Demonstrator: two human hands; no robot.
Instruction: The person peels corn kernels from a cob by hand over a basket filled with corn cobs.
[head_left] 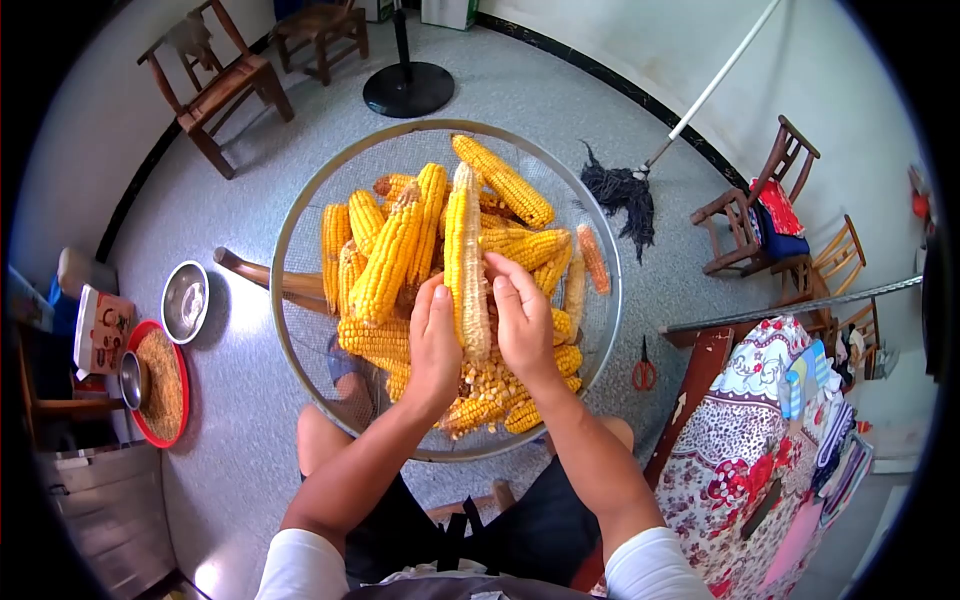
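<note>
Between my two hands stands a corn cob (463, 255), tip away from me, with yellow kernels on its left side and a bare pale strip on its right. My left hand (434, 340) is closed around its lower left side. On the right side, my right hand (520, 315) grips the cob with fingers and thumb at the bared strip. Below them is a round mesh sieve (283, 215) with a metal rim, holding several yellow corn cobs (390, 250). Loose kernels (487, 380) lie near my wrists. A stripped reddish cob (592, 258) rests at the sieve's right side.
A metal bowl (186, 303) and a red tray (183, 400) of grain are on the floor at left. Scissors (644, 372) and a black mop (622, 195) lie to the right. Wooden chairs (230, 90) stand by the walls; a flowered cloth (735, 450) covers furniture at right.
</note>
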